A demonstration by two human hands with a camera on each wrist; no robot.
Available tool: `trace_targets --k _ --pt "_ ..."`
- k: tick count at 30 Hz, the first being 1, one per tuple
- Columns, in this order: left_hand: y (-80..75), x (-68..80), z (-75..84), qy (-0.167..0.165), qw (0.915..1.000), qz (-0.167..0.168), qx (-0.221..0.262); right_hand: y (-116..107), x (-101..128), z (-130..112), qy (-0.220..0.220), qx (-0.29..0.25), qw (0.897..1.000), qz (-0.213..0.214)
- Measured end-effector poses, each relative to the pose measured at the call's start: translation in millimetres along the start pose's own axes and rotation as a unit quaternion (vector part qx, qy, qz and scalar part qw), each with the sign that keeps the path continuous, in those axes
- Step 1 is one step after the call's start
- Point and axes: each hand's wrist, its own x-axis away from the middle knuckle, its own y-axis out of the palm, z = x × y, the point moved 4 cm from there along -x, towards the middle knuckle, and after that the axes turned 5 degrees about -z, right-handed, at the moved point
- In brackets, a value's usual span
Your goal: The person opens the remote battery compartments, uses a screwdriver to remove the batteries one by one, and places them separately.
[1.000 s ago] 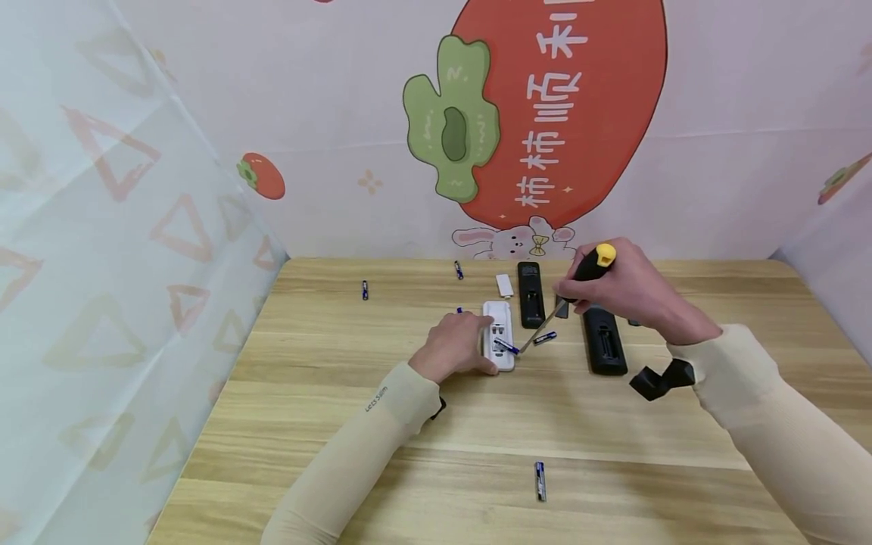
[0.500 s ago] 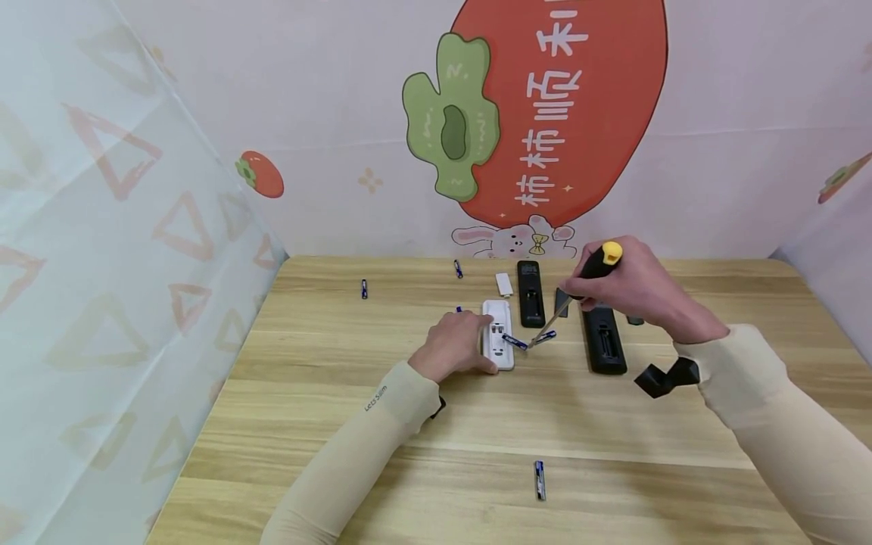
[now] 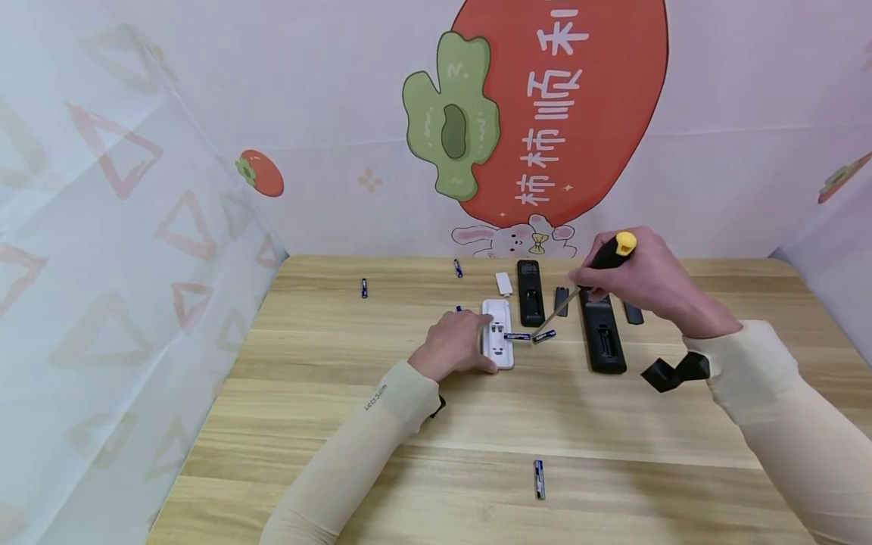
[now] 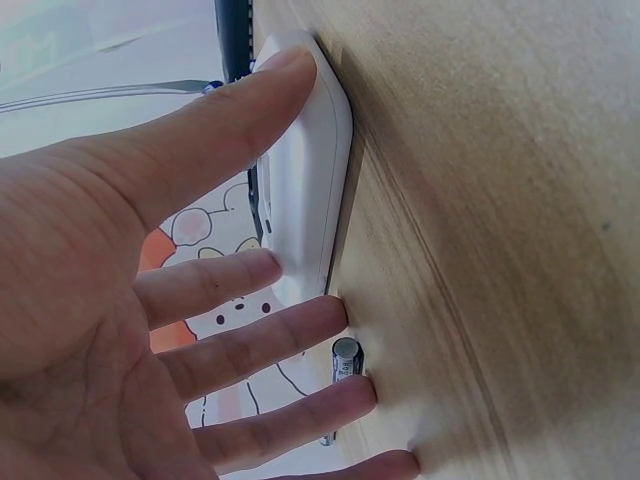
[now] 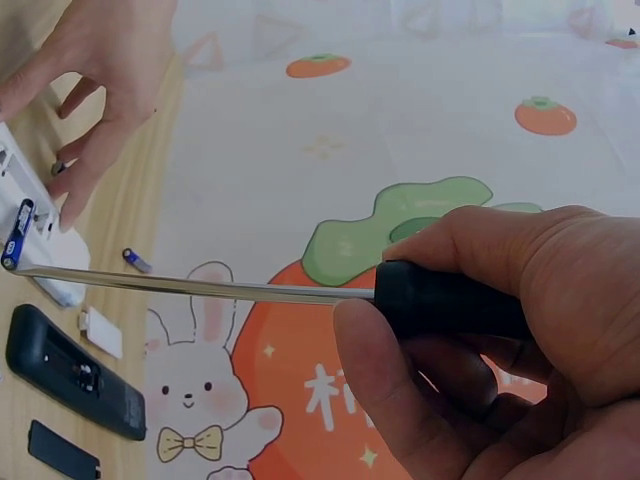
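In the head view, a white remote control (image 3: 498, 356) lies with its battery compartment uncovered. My left hand (image 3: 455, 342) rests along its left side. The left wrist view shows the thumb (image 4: 285, 80) pressing one end and the index fingertip (image 4: 262, 266) against its side, fingers fairly straight. My right hand (image 3: 640, 276) grips a screwdriver (image 3: 616, 250) by its black and yellow handle. In the right wrist view, the blade (image 5: 200, 286) reaches the end of a blue battery (image 5: 18, 235), which lies across the remote's right edge. A second battery (image 3: 544, 336) sits just right of it.
Two black remotes (image 3: 530, 306) (image 3: 603, 348) lie to the right with open compartments. A white cover (image 3: 503, 284) and dark covers (image 3: 562, 301) (image 3: 633, 313) are near them. Loose batteries lie at the back (image 3: 458, 268), back left (image 3: 364, 288) and front (image 3: 540, 480).
The battery has shifted right from over the white remote's compartment and turned level, straddling its edge. My right hand with the screwdriver has moved right and slightly back. The left hand stays put.
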Motion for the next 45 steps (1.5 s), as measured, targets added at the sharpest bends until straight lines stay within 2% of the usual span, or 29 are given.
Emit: trace_targets --k 7,14,33,45 --pt "-0.3 -1.5 -0.9 0.0 1.0 0.0 0.002 -6 2 0 -0.019 -0.009 1.0 -0.006" --pt "-1.0 -0.4 0.1 0.018 0.9997 0.01 -0.014 -9 3 0 -0.003 -0.029 0.999 0.015" --pt "-2.6 1.6 0.1 0.022 0.9994 0.016 -0.02 -21 6 2 0.014 -0.022 0.999 0.035" --pt "-2.8 1.5 0.7 0.02 0.9995 0.016 -0.019 -23 7 4 0.015 -0.032 0.999 0.032"
